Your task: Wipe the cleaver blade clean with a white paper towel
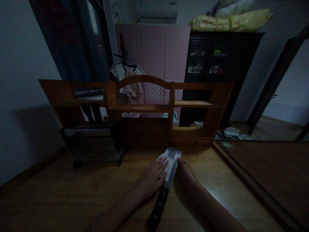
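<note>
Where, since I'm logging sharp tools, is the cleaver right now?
In the head view's lower middle, the cleaver is between the left hand, on a white sheet over its blade, and the right hand.

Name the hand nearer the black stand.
Left. The left hand, on the white cloth over the blade, is right of the black stand; the right hand, at the blade's right edge, is farther right.

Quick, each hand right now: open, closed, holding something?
Left hand: open, laid over the white sheet on the knife blade.
Right hand: fingertips at the blade's edge; whether gripping cannot be told.
</note>
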`<state>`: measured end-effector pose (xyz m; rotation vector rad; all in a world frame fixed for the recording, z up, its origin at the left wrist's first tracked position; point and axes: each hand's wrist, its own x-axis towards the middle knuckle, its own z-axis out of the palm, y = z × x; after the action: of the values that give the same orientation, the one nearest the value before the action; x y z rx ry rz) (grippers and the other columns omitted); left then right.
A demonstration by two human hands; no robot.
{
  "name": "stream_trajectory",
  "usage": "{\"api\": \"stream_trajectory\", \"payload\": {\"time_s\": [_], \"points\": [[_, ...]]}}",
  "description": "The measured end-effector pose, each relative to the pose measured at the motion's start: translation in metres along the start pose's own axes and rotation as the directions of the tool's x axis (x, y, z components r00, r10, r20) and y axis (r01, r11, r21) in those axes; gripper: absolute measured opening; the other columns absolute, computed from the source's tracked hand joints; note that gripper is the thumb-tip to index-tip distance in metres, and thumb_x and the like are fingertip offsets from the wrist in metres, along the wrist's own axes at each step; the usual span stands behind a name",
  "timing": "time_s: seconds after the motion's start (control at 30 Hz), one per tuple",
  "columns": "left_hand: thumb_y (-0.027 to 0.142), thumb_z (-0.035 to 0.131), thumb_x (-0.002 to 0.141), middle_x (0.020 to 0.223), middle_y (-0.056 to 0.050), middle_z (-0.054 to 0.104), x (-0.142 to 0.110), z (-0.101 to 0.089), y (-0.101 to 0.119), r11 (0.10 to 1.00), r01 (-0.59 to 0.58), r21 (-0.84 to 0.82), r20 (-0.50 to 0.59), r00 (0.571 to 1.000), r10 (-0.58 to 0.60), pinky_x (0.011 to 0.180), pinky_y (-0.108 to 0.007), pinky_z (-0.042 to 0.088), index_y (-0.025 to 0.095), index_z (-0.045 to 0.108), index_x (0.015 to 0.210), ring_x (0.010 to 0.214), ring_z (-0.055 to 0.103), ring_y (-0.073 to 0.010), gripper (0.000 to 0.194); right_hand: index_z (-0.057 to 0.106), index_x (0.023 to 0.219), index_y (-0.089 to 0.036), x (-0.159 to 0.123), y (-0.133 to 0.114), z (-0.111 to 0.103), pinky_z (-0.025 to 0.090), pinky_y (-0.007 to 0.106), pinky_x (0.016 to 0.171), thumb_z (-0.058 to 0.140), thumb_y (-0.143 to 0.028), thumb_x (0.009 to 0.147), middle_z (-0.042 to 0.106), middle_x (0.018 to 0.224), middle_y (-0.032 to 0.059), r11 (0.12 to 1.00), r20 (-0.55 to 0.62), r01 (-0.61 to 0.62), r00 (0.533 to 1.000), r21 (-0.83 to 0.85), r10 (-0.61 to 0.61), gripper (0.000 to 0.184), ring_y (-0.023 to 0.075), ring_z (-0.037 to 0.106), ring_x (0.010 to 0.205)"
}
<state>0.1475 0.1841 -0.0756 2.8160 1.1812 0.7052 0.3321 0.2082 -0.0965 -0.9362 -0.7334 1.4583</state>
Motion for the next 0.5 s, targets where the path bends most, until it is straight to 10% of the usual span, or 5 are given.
{"api": "stream_trajectory", "payload": {"time_s": [0.5], "points": [[0.026, 0.033, 0.098, 0.149, -0.003, 0.03, 0.0001, 0.0068, -0.0059, 0.996, 0.092, -0.011, -0.075, 0.993, -0.092, 0.112, -0.037, 0.031, 0.023, 0.034, 0.142, 0.135, 0.031, -0.0168, 0.044, 0.066, 0.081, -0.014, 0.0012, 0.0019, 0.0019, 0.053, 0.032, 0.064, 0.059, -0.034, 0.082, 0.071, 0.079, 0.0105, 1.0, -0.024, -0.015, 1.0, 0.018, 0.015, 0.021, 0.0242, 0.067, 0.07]]}}
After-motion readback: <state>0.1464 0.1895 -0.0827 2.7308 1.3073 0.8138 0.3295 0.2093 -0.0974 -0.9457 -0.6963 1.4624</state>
